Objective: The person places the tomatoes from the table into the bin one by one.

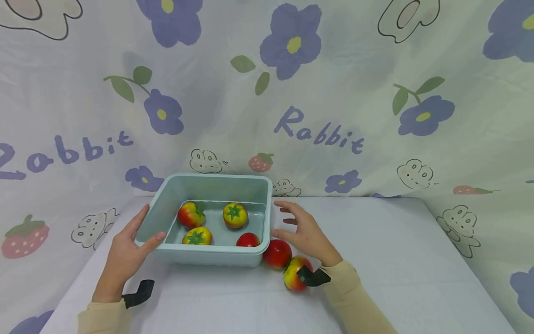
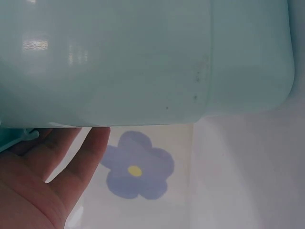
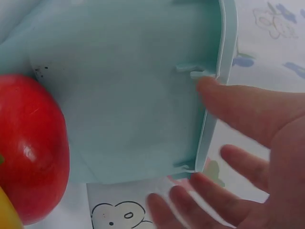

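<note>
A pale blue-green plastic bin (image 1: 208, 257) stands on the white table. My left hand (image 1: 125, 250) grips its left side, thumb over the rim near the front corner, fingers along the outer wall. In the left wrist view, fingertips (image 2: 100, 136) meet the bin's edge. My right hand (image 1: 306, 234) is beside the right wall with fingers spread and slightly bent; its thumb (image 3: 214, 93) is right at the rim in the right wrist view. Inside lie red-yellow tomato-like fruits (image 1: 192, 215), (image 1: 235, 215), a yellower one (image 1: 198, 236) and a red one (image 1: 248, 240), partly hidden by the front rim.
Outside the bin's front right corner lie a red fruit (image 1: 277, 254) and a red-yellow fruit (image 1: 295, 274), partly covered by the right wrist's black camera mount (image 1: 314, 277). A patterned cloth (image 1: 225, 116) hangs behind the table.
</note>
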`<state>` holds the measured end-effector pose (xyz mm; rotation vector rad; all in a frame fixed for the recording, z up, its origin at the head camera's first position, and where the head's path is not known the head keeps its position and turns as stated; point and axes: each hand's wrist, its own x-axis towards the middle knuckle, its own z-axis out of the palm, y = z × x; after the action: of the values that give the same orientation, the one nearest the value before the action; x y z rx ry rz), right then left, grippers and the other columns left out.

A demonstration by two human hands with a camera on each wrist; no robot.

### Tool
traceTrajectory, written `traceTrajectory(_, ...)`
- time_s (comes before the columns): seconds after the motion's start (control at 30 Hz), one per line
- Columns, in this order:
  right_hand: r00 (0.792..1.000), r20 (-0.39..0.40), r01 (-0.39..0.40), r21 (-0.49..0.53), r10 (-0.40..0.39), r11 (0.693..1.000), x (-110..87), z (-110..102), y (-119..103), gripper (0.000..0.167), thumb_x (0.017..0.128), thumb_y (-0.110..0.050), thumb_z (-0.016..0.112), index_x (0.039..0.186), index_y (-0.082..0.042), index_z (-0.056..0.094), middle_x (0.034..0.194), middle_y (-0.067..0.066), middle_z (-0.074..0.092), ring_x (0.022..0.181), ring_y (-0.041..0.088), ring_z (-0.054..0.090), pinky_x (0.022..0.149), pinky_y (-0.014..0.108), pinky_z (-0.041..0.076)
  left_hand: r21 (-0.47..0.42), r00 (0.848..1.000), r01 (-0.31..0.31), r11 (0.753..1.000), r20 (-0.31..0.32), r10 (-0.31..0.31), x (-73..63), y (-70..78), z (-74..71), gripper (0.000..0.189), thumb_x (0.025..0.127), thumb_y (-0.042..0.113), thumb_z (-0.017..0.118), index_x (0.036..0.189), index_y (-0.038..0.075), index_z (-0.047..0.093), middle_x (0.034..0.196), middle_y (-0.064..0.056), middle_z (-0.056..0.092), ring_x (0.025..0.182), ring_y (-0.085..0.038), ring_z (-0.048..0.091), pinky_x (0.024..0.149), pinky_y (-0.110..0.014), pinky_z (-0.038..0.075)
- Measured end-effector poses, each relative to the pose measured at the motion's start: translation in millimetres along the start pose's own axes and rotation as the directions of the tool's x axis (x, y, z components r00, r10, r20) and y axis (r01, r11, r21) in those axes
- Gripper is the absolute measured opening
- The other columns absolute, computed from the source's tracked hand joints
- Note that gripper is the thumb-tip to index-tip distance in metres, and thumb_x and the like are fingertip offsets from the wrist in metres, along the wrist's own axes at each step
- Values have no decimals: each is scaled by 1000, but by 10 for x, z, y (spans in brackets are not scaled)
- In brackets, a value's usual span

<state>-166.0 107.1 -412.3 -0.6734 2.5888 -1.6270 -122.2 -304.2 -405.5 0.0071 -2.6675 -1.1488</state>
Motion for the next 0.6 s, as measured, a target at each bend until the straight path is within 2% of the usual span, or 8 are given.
traceTrajectory(0.13,998,51,-45,-2,45,999,0,9,12,67,86,-17,80,146,-19,51,147,-1,50,132,24,50,103,51,50,2,1000,-8,1000,-6,8,1,1,5,85,95,31,69,162,15,20,158,-31,29,134,-59,34,96,-81,32)
traceTrajectory(0.33,990,107,-85,-20,86,996,-8,19,35,68,86,-19,80,147,-21,50,148,-2,49,131,27,50,102,49,51,-1,1000,-7,1000,-7,7,-2,-1,10,85,95,31,69,162,15,20,158,-30,29,135,-59,34,96,-80,33)
traceTrajectory(0.47,976,161,-144,-26,146,989,-15,33,44,71,84,-22,82,147,-18,50,147,3,51,131,35,50,101,53,51,10,1000,-2,1000,-6,2,-9,5,15,85,95,31,69,162,16,19,158,-30,29,134,-59,34,95,-80,34)
traceTrajectory(0.6,955,205,-204,-68,214,977,-20,52,44,73,81,-26,85,146,-16,51,145,8,53,131,35,50,97,51,54,11,1000,-10,1000,-11,10,-12,12,17,85,95,31,69,162,15,20,158,-31,29,134,-59,34,95,-80,33)
